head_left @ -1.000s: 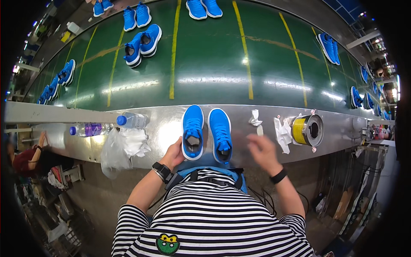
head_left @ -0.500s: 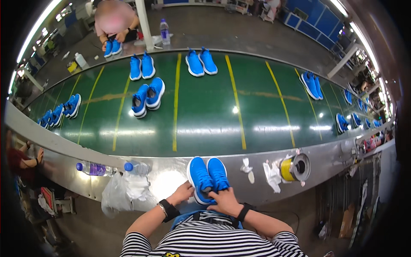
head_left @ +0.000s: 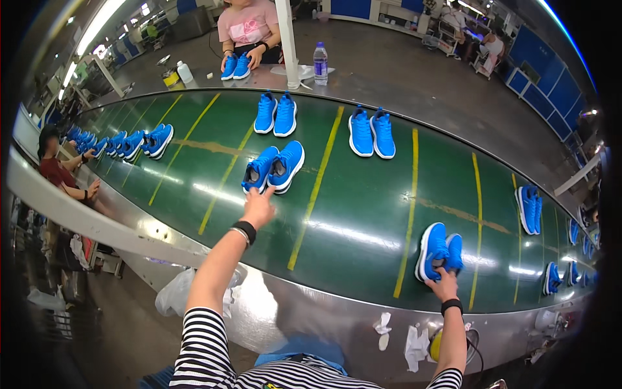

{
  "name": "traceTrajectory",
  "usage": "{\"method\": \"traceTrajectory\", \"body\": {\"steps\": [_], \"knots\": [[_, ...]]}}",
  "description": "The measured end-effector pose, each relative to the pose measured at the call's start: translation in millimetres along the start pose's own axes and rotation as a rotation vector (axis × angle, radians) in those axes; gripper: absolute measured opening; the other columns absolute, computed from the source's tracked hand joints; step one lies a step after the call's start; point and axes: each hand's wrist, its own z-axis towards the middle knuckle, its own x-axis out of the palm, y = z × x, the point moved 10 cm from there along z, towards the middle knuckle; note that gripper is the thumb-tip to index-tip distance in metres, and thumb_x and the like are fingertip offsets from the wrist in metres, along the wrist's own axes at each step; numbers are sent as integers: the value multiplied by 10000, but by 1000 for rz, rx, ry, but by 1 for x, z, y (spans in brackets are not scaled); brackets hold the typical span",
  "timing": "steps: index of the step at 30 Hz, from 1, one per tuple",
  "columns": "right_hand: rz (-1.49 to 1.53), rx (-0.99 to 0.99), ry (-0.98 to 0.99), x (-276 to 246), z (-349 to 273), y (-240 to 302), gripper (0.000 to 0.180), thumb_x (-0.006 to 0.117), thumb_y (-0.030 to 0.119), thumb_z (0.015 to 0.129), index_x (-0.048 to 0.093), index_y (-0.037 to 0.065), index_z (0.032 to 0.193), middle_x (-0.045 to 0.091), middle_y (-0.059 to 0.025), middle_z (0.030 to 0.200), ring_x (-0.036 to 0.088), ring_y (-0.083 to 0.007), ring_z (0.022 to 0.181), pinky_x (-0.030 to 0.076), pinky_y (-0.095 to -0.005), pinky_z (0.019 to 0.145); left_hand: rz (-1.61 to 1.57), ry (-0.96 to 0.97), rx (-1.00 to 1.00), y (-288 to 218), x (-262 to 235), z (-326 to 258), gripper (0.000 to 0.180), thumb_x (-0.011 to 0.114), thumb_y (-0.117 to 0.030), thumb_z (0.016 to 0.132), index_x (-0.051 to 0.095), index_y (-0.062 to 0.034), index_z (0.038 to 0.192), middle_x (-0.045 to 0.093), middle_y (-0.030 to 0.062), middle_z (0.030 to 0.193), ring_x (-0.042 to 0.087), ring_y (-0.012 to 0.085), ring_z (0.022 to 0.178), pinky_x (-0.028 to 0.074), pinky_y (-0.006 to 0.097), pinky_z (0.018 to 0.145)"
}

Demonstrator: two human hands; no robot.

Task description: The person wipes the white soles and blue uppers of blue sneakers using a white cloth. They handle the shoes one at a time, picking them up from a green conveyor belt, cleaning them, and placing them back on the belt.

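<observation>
Grips blue shoes (head_left: 433, 249) from behind with curled right hand (head_left: 445, 286), holds half-open left hand (head_left: 258, 211) at second pair (head_left: 283, 166).

- Shirt (head_left: 304, 376): was blk/wht striped.
- Sleeves (head_left: 206, 343): were short, w/ same stripes.
- L hand (head_left: 259, 209): was bare; wrist had blk band (head_left: 245, 228) w/ thin silvery bracelet (head_left: 240, 236) beside it.
- R hand (head_left: 444, 286): was bare; wrist had plain blk wristband (head_left: 451, 306).
- Waist: blue cloth (head_left: 304, 350) showed past shirt's front.
- Patch (head_left: 271, 386): was grn/yel, mostly cut off.
</observation>
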Motion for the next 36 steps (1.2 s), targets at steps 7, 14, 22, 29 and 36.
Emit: {"method": "traceTrajectory", "body": {"steps": [7, 14, 22, 29, 36], "knots": [[183, -131, -451, -45, -62, 22, 536, 701, 100, 665, 491, 91, 1158, 377, -215, 1201, 365, -362, 1117, 302, -431, 956, 153, 239, -137, 19, 29, 77, 658, 697, -308, 653, 395, -351, 1236, 428, 158, 1243, 378, 369, 1178, 177, 660, 961], [515, -155, -292, -19, -164, 55, 323, 652, 71, 703, 556, 49, 1011, 521, -140, 1003, 505, -298, 949, 412, -355, 819, 268, 191, -32, -23, 30, 58, 537, 651, -441, 681, 535, -223, 1158, 587, 109, 1094, 512, 305, 1070, 292, 583, 924], [609, -34, -123, 69, -237, 63, 199, 654, 72, 713, 582, 67, 898, 501, -83, 802, 544, -214, 693, 454, -315, 626, 1, 130, 279, -100, -5, -98, 405, 644, -412, 702, 581, -118, 974, 583, 182, 944, 566, 360, 864, 460, 432, 697], [1133, -129, 207, 111, -272, 140, 543, 718, 198, 714, 470, 44, 1172, 544, -113, 1027, 550, -179, 945, 457, -302, 764, -56, 241, 478, -115, 3, -292, 264, 710, -281, 638, 600, -122, 817, 533, 157, 795, 533, 324, 746, 416, 427, 632], [1074, -133, 174, 150, -285, 177, 823, 713, 200, 726, 208, 27, 1353, 422, -158, 1220, 462, -248, 1106, 415, -363, 887, -313, 231, 546, -105, 22, -365, 448, 663, -167, 715, 466, -40, 1097, 486, 198, 1007, 496, 349, 921, 405, 419, 798]]}}
